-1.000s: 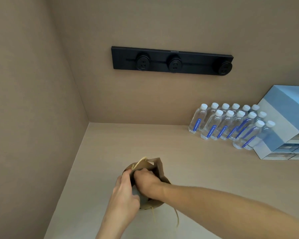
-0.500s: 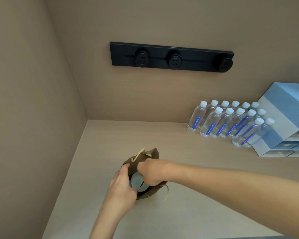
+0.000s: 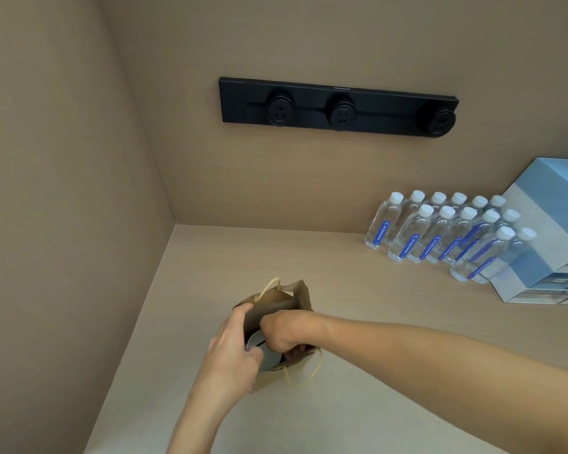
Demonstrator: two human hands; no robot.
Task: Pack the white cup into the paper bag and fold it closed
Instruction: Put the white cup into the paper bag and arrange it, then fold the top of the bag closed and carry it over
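Currently: white cup (image 3: 263,352) partly inside brown paper bag (image 3: 277,304) near the shelf's (image 3: 358,322) left edge, left hand (image 3: 232,353) gripping the bag's rim, right hand (image 3: 284,332) fingers curled on the cup; risk: hasty pushing likely tears paper.

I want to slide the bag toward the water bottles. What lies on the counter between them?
Nothing: in the head view the counter is bare between the paper bag and the water bottles.
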